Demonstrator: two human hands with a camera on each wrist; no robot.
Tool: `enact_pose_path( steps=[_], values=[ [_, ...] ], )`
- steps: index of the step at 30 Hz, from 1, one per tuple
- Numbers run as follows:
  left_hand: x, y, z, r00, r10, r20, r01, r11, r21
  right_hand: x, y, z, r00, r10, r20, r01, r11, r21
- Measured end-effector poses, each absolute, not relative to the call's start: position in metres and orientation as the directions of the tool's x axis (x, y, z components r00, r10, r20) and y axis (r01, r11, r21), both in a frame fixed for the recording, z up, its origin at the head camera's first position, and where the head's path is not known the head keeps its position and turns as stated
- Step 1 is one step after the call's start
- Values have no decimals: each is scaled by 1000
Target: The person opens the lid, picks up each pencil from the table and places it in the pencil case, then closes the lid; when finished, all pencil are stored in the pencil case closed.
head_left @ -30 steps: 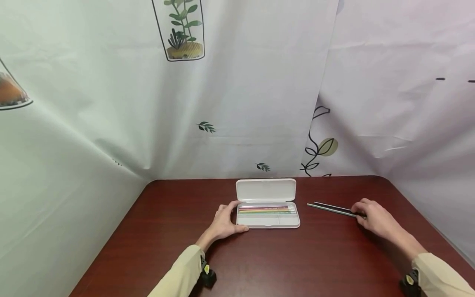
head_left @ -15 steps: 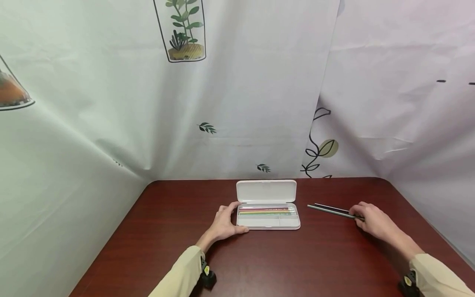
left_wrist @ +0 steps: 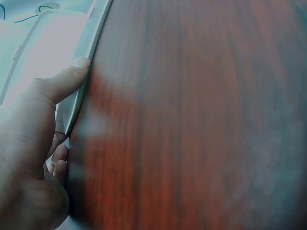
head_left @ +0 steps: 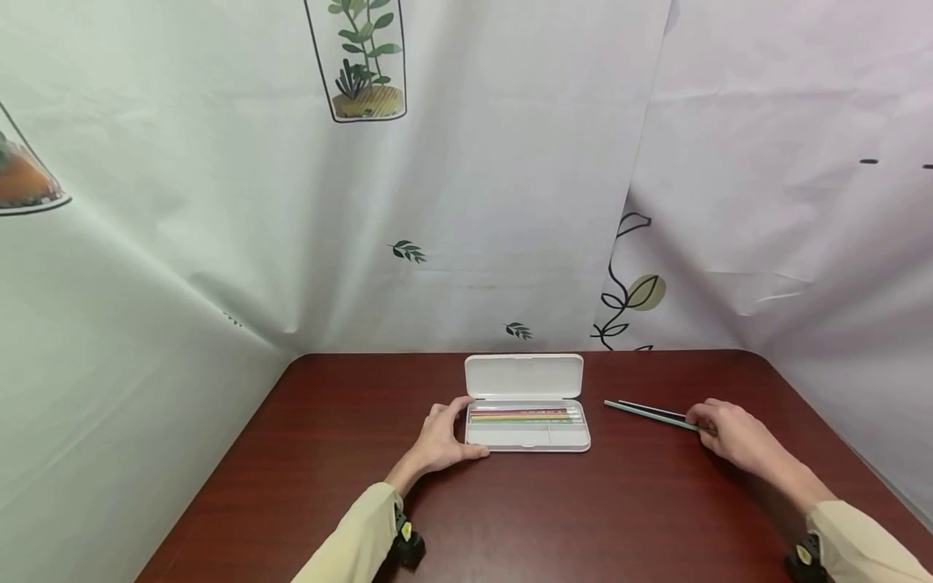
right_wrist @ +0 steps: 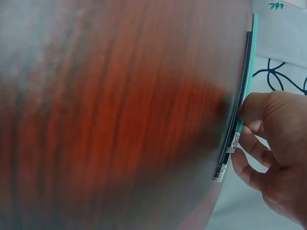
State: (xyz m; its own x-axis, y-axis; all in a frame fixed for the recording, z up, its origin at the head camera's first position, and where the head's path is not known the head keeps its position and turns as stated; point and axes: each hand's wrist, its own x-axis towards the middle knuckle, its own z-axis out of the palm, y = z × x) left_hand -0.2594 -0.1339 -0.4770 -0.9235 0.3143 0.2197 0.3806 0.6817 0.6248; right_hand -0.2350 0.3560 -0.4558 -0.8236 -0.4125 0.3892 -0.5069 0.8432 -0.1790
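A white pencil case (head_left: 510,438) lies with its lid raised on the dark red table, several coloured pencils (head_left: 519,416) lined up in its rear compartment. My left hand (head_left: 437,440) grips the case's left end, thumb on the front edge and fingers at the back corner; the left wrist view shows the thumb (left_wrist: 72,79) on the rim. To the right, my right hand (head_left: 739,436) pinches the near ends of a green pencil (head_left: 641,412) and a black pencil (head_left: 651,407) lying side by side. Their silver ferrules and white erasers show beside the curled fingers in the right wrist view.
The dark red wooden table (head_left: 554,518) runs back to a pale printed curtain (head_left: 503,178), which also hangs along both sides. The case's upright lid (head_left: 523,376) stands at the back of the case. A dark camera is strapped to each wrist.
My right fingers have closed in on the pencils, covering ends that showed past the fingertips before. The left hand and case stay put; the head view has shifted slightly.
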Motion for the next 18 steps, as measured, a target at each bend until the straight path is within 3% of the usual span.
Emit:
enact_pose_path(
  steps=[18],
  values=[
    [-258,-134,-474,-924,314,217,379,690,617,-236,328,-438,-692,-496,524,-632,767,-109]
  ],
)
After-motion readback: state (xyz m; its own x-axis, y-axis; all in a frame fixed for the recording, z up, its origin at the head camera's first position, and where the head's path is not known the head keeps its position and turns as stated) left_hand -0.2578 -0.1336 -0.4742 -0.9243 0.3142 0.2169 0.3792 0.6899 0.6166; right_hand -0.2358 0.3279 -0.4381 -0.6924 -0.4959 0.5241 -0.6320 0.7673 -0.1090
